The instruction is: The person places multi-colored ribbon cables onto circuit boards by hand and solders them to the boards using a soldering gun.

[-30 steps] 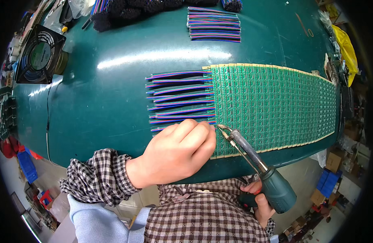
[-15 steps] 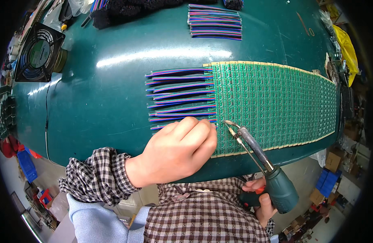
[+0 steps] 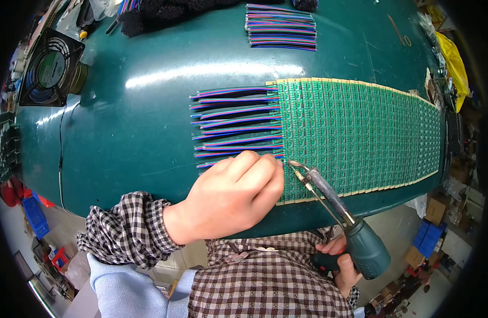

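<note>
At centre, our tightly curled left hand (image 3: 231, 193), grip hidden, borders rightward-running circuit boards (image 3: 355, 138); our right hand (image 3: 347, 269) clasps a soldering iron (image 3: 367, 248).

- At 10 o'clock from the left hand (image 3: 231, 193), passage is offered by a broad bare stretch of worktop (image 3: 132, 132); its far end is closed off by the fan (image 3: 50, 69), its outer side is crossed by a cable (image 3: 60, 159).
- At 12 o'clock, low passage is blocked by the row of wires (image 3: 236, 113); beyond it, a bare band is bounded by the separate wire bundle (image 3: 281, 32).
- At 2 o'clock, the surface is covered by circuit boards (image 3: 355, 138).
- At 4 o'clock, the way is barred by the soldering gun (image 3: 366, 244), gripped by the right hand (image 3: 347, 270).
</note>
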`<state>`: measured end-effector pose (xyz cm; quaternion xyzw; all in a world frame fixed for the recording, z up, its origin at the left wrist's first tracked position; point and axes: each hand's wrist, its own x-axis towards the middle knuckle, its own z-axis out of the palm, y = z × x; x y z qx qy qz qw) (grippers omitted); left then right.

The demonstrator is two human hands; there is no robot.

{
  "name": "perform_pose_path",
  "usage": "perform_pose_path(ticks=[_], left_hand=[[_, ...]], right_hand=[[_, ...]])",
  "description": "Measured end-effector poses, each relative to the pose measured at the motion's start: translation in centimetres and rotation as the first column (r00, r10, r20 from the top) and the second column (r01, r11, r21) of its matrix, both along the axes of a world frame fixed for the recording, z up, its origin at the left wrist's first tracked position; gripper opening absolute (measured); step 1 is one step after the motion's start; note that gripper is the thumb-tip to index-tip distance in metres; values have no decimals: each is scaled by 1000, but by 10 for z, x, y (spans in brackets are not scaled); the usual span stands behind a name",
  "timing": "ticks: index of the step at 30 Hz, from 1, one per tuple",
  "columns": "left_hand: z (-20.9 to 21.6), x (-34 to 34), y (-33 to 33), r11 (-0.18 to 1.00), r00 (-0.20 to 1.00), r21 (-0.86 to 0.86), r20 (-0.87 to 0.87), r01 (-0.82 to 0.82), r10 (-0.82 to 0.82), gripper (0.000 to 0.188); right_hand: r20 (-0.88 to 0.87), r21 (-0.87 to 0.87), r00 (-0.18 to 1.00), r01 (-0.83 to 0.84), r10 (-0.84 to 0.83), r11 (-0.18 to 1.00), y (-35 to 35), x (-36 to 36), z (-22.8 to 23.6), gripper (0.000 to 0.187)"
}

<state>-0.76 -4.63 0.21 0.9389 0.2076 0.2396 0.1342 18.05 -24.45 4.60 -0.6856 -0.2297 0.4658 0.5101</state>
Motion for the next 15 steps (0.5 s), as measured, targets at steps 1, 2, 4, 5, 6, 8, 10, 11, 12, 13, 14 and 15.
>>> perform_pose_path(ticks=[1, 2, 4, 5, 6, 8, 10, 11, 12, 13, 14, 15], left_hand=[[0, 0, 0, 1000, 1000, 1, 3, 0, 0, 39], [0, 1, 0, 1000, 1000, 0, 4, 1, -1, 39], [-1, 1, 0, 1000, 1000, 3, 3, 0, 0, 39], [-1, 1, 0, 1000, 1000, 3, 3, 0, 0, 39], [-1, 1, 0, 1000, 1000, 1, 6, 1, -1, 39], [0, 0, 0, 1000, 1000, 0, 6, 1, -1, 39], [0, 0, 0, 1000, 1000, -1, 9, 1, -1, 39], [0, 0, 0, 1000, 1000, -1, 9, 1, -1, 39], [1, 0, 0, 1000, 1000, -2, 2, 0, 0, 39], [1, 0, 0, 1000, 1000, -3, -5, 0, 0, 39], [1, 1, 0, 1000, 1000, -4, -4, 1, -1, 39], [0, 1, -1, 1000, 1000, -5, -6, 1, -1, 39]], right_hand=[[1, -4, 1000, -15, 15, 1000, 0, 0, 0, 51], [2, -5, 1000, -14, 14, 1000, -1, 0, 0, 51], [9, -1, 1000, -2, 2, 1000, -1, -1, -1, 51], [9, -1, 1000, -2, 2, 1000, -1, -1, -2, 51], [9, 5, 1000, -7, 7, 1000, -1, -1, -2, 50], [8, 10, 1000, -14, 14, 1000, 0, -2, -2, 50], [11, 17, 1000, -10, 9, 1000, 0, -2, -2, 49], [11, 16, 1000, -10, 10, 1000, 0, -2, -2, 49], [14, 12, 1000, -9, 9, 1000, 0, -2, -2, 49], [19, 8, 1000, -7, 7, 1000, 0, -2, -2, 50], [20, 7, 1000, -6, 6, 1000, -1, -2, -3, 50], [14, 12, 1000, -10, 10, 1000, -2, -1, -4, 50]])
